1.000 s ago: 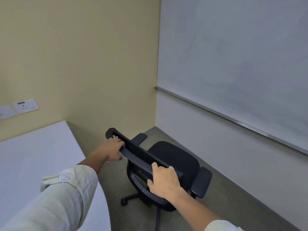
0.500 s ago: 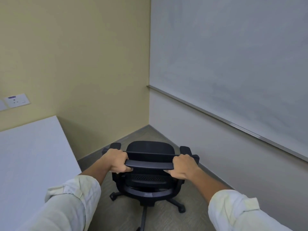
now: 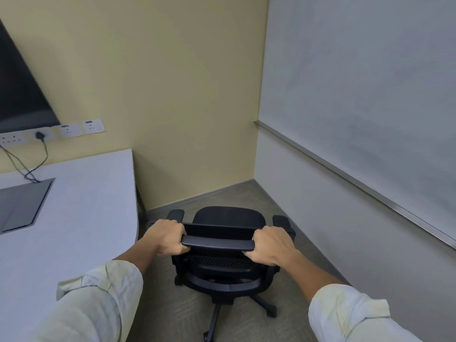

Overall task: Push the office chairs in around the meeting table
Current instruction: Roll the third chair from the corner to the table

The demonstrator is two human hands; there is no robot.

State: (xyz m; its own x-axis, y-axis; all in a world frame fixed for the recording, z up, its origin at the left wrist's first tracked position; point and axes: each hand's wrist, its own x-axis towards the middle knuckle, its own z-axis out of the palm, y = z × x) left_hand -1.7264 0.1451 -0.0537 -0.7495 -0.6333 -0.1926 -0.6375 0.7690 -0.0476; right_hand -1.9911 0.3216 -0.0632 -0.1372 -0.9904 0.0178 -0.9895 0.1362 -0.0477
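— While both hands grip its backrest, where is the office chair (image 3: pixel 228 239)?
— Beside the desk (image 3: pixel 81 218), facing the yellow wall; whiteboard (image 3: pixel 365 95) right.
— The grip?
— Left hand (image 3: pixel 165 236) and right hand (image 3: pixel 270 245) are curled tight around the top rail.
— Changes?
— More desk, sockets (image 3: pixel 81 127) and a screen (image 3: pixel 17 99) have come into view.

A whiteboard (image 3: pixel 365 95) was mounted on the right wall, its metal ledge (image 3: pixel 345 172) running along the lower edge. A dark screen (image 3: pixel 19 95) was seen at upper left, above wall sockets (image 3: pixel 71 129), one fitted with a black plug (image 3: pixel 39 135).
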